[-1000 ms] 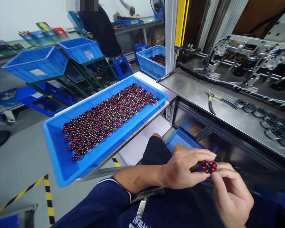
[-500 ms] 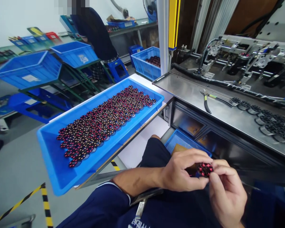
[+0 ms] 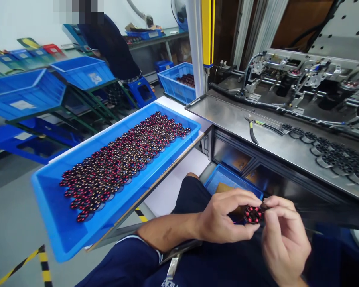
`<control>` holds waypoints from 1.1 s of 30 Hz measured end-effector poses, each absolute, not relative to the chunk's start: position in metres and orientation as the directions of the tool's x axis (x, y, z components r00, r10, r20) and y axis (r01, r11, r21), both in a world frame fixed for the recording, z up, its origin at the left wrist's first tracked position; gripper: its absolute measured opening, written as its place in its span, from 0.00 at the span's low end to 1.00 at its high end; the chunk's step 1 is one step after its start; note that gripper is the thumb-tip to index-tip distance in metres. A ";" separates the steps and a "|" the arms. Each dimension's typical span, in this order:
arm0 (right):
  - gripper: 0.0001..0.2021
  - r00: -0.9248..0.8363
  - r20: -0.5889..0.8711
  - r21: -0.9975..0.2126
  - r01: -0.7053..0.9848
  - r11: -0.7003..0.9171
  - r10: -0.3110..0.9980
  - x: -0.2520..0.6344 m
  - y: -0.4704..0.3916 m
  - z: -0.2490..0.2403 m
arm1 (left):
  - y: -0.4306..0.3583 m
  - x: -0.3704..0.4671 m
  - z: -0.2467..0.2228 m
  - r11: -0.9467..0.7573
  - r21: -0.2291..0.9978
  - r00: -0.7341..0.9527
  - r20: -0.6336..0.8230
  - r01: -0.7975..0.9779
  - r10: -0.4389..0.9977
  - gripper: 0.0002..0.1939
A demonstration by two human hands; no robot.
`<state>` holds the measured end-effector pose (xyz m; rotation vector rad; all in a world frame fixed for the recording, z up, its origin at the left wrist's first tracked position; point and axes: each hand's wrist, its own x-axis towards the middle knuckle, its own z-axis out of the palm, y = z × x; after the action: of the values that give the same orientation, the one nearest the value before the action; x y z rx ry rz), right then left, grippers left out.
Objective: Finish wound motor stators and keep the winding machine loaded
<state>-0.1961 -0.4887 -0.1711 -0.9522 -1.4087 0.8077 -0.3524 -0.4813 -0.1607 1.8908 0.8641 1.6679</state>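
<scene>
Leftmost, a tray (image 3: 44, 219) is holding closely packed parts (image 3: 131, 153), faces showing, likely to save room. The left hand (image 3: 227, 217) is steadying one part (image 3: 253, 214) above the lap; its grip is curving partly open around the rim, seemingly leaving the face exposed. Beyond, pliers (image 3: 251, 131) are lying on the counter (image 3: 278, 153), apparently within reach. The right hand (image 3: 285, 235) is pinching tightly beside the part's edge; what it is catching, I cannot tell. Rightmost, cups (image 3: 341, 157) are standing grouped.
</scene>
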 end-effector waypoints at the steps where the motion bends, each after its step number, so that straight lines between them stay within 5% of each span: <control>1: 0.02 0.053 0.394 -0.916 0.102 0.387 0.918 -0.197 -0.488 -0.170 | -0.481 -0.352 -0.161 -0.691 0.709 0.061 0.690 0.141 0.721 0.21; 4: 0.05 0.096 0.278 -0.961 0.033 0.276 0.956 -0.199 -0.487 -0.174 | -0.481 -0.351 -0.161 -0.654 0.751 0.042 0.654 0.087 0.756 0.21; 10: 0.09 -0.049 0.284 -0.954 -0.109 0.278 0.957 -0.196 -0.492 -0.181 | -0.478 -0.355 -0.159 -0.377 0.910 0.057 0.391 -0.174 0.919 0.20; 13: 0.01 -0.085 0.298 -0.953 -0.090 0.290 0.951 -0.192 -0.495 -0.176 | -0.478 -0.356 -0.158 -0.369 0.901 0.066 0.392 -0.227 0.918 0.20; 20: 0.02 -0.106 0.300 -0.954 -0.048 0.296 0.948 -0.186 -0.496 -0.162 | -0.480 -0.358 -0.156 -0.431 0.895 0.067 0.440 -0.120 0.895 0.20; 27: 0.06 -0.044 0.455 -0.884 0.098 0.457 0.889 -0.180 -0.497 -0.163 | -0.481 -0.358 -0.155 -0.505 0.859 0.097 0.511 -0.085 0.854 0.21; 33: 0.09 -0.169 0.512 -0.832 0.148 0.535 0.842 -0.171 -0.494 -0.162 | -0.483 -0.358 -0.154 -0.325 0.925 0.190 0.362 -0.198 0.913 0.19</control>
<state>-0.1709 -0.4944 -0.1620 -0.8512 -1.6488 0.7698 -0.3583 -0.4833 -0.1538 1.4310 0.7327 1.3570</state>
